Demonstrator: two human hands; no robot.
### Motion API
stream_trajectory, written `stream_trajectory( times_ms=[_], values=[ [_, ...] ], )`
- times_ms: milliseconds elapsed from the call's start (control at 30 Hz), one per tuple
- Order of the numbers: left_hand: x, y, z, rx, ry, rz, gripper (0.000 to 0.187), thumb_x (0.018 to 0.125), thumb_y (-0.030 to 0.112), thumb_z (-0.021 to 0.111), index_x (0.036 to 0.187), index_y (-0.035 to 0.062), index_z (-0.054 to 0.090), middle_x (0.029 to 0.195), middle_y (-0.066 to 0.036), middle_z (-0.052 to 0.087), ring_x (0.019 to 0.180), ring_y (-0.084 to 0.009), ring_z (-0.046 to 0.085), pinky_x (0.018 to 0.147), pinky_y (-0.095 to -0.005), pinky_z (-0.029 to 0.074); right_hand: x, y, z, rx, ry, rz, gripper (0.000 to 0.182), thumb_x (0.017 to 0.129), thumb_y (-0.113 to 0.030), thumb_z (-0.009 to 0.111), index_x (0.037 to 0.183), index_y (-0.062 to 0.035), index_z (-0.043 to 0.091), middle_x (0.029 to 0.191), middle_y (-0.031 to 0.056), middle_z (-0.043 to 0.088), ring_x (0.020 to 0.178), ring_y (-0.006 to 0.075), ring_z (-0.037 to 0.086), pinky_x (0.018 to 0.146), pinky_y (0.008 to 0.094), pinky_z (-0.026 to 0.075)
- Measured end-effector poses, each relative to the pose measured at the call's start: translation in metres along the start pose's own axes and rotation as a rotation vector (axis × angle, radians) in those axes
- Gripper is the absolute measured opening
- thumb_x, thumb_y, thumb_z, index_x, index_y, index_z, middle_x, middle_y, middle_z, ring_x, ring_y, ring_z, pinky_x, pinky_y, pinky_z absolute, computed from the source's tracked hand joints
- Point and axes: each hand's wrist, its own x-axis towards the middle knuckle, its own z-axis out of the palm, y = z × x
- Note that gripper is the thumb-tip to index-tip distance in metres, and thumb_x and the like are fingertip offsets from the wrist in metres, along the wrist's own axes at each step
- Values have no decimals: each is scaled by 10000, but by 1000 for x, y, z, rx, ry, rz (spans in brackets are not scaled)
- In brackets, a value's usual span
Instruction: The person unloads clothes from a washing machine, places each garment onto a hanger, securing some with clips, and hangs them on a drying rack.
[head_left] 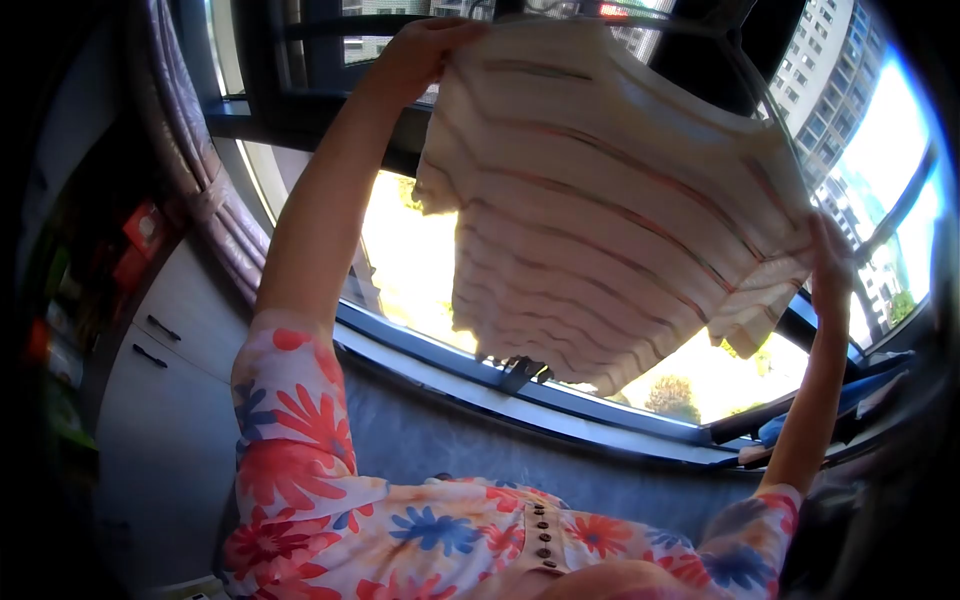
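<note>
A cream shirt with thin dark and red stripes hangs spread out in front of a large window, up near a drying rail. My left hand is raised high and grips the shirt's upper left shoulder. My right hand holds the shirt's right sleeve edge lower down. Both arms reach upward, in short sleeves of a floral top. The hanger, if any, is hidden by the cloth.
A window sill runs across below the shirt, with a dark clip on it. A gathered curtain hangs at left beside white cabinet doors. High-rise buildings show outside. Blue cloth lies at right.
</note>
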Motion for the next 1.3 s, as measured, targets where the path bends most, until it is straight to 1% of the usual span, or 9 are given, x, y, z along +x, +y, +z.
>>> stream_trajectory(
  times_ms=[100, 267, 367, 567, 767, 867, 967, 1100, 1300],
  values=[
    [0, 1, 1, 16, -2, -15, 327, 760, 246, 640, 1000, 26, 605, 865, -65, 609, 761, -146, 589, 661, -261, 485, 4, 0, -3, 67, -104, 38, 220, 832, -205, 578, 984, -51, 617, 875, 28, 625, 801, 80, 559, 713, 217, 426],
    [-1, -1, -4, 61, -14, 20, 325, 756, 250, 644, 992, 29, 611, 865, -68, 612, 757, -149, 594, 650, -261, 490, 7, -13, 5, -109, -65, -33, 224, 822, -213, 593, 977, -55, 627, 874, 21, 628, 795, 62, 554, 716, 206, 424],
    [-2, -1, -8, 111, -37, -1, 317, 819, 255, 574, 1040, 30, 577, 912, -45, 604, 825, -125, 581, 708, -266, 476, 12, -21, 11, -207, -74, -49, 227, 813, -222, 605, 963, -54, 633, 860, 15, 629, 784, 61, 556, 715, 204, 422],
    [-7, -1, -11, 22, 3, 40, 312, 821, 226, 565, 1044, 7, 570, 930, -63, 600, 857, -136, 572, 726, -262, 455, 13, -22, 17, -148, -101, -69, 227, 816, -223, 602, 961, -52, 633, 846, 16, 630, 775, 64, 558, 704, 209, 425],
    [-10, -3, -15, 19, 18, 26, 312, 832, 229, 550, 1052, 8, 567, 914, -62, 600, 829, -134, 571, 698, -266, 450, 12, -13, 1, -55, -170, -61, 229, 816, -233, 600, 956, -55, 634, 835, 19, 629, 747, 65, 562, 667, 200, 431],
    [-12, -5, -10, -40, 40, 50, 311, 785, 259, 600, 994, 29, 607, 811, -23, 595, 716, -100, 552, 574, -230, 424, 6, -16, 2, -23, -164, -44, 228, 814, -234, 603, 948, -53, 635, 834, 21, 628, 738, 69, 566, 658, 199, 435],
    [-7, -5, -20, 71, 2, 45, 308, 824, 236, 564, 1051, 27, 573, 894, -42, 605, 819, -122, 570, 666, -264, 459, 8, -12, 4, -26, -115, -45, 231, 816, -232, 600, 951, -47, 633, 836, 24, 628, 741, 67, 564, 663, 198, 434],
    [-3, 6, -11, 174, 32, 40, 334, 805, 267, 590, 1040, 30, 582, 906, -33, 607, 825, -115, 569, 680, -254, 462, 9, -8, 5, 42, -155, -83, 231, 822, -221, 593, 953, -34, 630, 834, 23, 628, 744, 64, 559, 668, 196, 434],
    [-7, 26, 9, 414, -2, 36, 341, 780, 304, 614, 1014, 56, 604, 907, -32, 612, 817, -111, 573, 688, -253, 474, 4, 7, 0, -11, 45, -87, 230, 818, -230, 598, 940, -39, 633, 804, 12, 616, 716, 63, 543, 636, 193, 425]
  ],
)
